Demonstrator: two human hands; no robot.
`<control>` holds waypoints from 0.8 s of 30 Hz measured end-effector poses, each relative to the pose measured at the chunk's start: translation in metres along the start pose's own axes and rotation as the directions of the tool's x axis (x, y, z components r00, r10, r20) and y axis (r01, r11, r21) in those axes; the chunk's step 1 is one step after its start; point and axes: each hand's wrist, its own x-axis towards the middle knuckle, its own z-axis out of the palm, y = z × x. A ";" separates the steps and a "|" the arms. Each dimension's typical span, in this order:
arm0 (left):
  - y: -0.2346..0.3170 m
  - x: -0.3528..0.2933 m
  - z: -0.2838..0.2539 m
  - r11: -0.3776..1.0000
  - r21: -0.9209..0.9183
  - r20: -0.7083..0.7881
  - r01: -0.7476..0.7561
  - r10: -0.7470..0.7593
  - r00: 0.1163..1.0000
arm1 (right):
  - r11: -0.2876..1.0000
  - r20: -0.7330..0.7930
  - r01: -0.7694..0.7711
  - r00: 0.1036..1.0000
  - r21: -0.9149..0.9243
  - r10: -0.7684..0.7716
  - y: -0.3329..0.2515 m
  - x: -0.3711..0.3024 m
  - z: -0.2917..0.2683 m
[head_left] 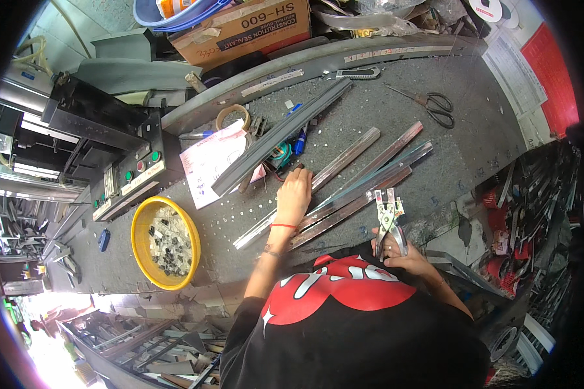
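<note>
My left hand (294, 196) reaches over the bench across a long silvery metal strip (346, 159). Its fingers are curled in beside the teal tape measure (281, 154); whatever they grip is hidden under them. A red band circles that wrist. Close to my body, my right hand (399, 253) is wrapped around the handles of a metal hand tool like pliers (388, 212), its square jaws pointing away from me. Between the hands lie several more strips, among them a clear bluish one (396, 162) and a brownish one (350, 209). A grey channel profile (285, 135) slants beyond my left hand.
A yellow basket (195, 249) of small clear and black pieces stands at left. Paper (204, 165), a tape roll (233, 117), scissors (431, 106) and a utility knife (357, 74) lie farther back. A black machine with green buttons (156, 156) borders the left; a cardboard box (240, 32) sits behind.
</note>
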 end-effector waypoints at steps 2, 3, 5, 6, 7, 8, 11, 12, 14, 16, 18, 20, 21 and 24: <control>0.000 0.000 0.000 1.000 -0.013 -0.013 0.008 -0.008 1.000 | 1.000 -0.069 0.001 0.998 0.001 -0.001 0.004 0.004 0.005; 0.000 0.000 0.000 1.000 -0.021 -0.011 -0.006 0.005 1.000 | 1.000 -0.110 -0.005 0.994 0.010 0.007 0.005 0.007 0.007; 0.003 -0.001 -0.004 0.998 -0.050 -0.007 -0.038 0.038 0.999 | 0.998 -0.162 0.043 0.986 -0.038 -0.049 0.002 0.011 0.011; 0.005 0.000 -0.006 0.999 -0.039 0.077 -0.008 0.011 0.997 | 0.997 -0.192 0.061 0.979 -0.056 -0.071 -0.002 0.013 0.012; 0.007 0.001 -0.008 0.997 -0.060 0.061 -0.044 0.048 0.997 | 0.993 -0.182 0.120 0.976 -0.022 -0.122 -0.007 0.017 0.014; 0.010 0.003 -0.009 0.993 -0.082 0.044 -0.080 0.084 0.995 | 0.984 -0.174 0.177 0.970 0.013 -0.172 -0.014 0.021 0.014; 0.020 0.013 -0.006 0.988 -0.049 0.020 -0.148 0.149 0.989 | 0.959 -0.197 0.282 0.939 -0.019 -0.280 -0.038 0.036 0.014; 0.024 0.018 -0.002 0.987 -0.031 0.009 -0.158 0.158 0.987 | 0.954 -0.210 0.295 0.931 -0.049 -0.299 -0.045 0.040 0.014; 0.030 0.025 0.005 0.990 0.006 0.060 -0.144 0.143 0.988 | 0.939 -0.236 0.337 0.909 -0.075 -0.345 -0.057 0.046 0.013; 0.032 0.029 0.009 0.980 0.130 0.170 -0.152 0.129 0.977 | 0.922 -0.215 0.379 0.896 -0.083 -0.388 -0.065 0.051 0.012; 0.032 0.031 0.012 0.967 0.198 0.236 -0.161 0.112 0.965 | 0.894 -0.202 0.422 0.872 -0.152 -0.446 -0.070 0.055 0.010; 0.031 0.032 0.010 0.992 0.039 0.177 -0.121 0.112 0.978 | 0.848 -0.185 0.453 0.840 -0.276 -0.510 -0.074 0.058 0.008; 0.030 0.032 0.009 0.996 -0.033 0.170 -0.082 0.086 0.982 | 0.836 -0.179 0.447 0.838 -0.318 -0.515 -0.076 0.059 0.007; 0.034 0.037 0.004 0.976 -0.176 0.155 0.131 -0.104 0.982 | 0.804 -0.153 0.427 0.838 -0.413 -0.524 -0.083 0.061 0.004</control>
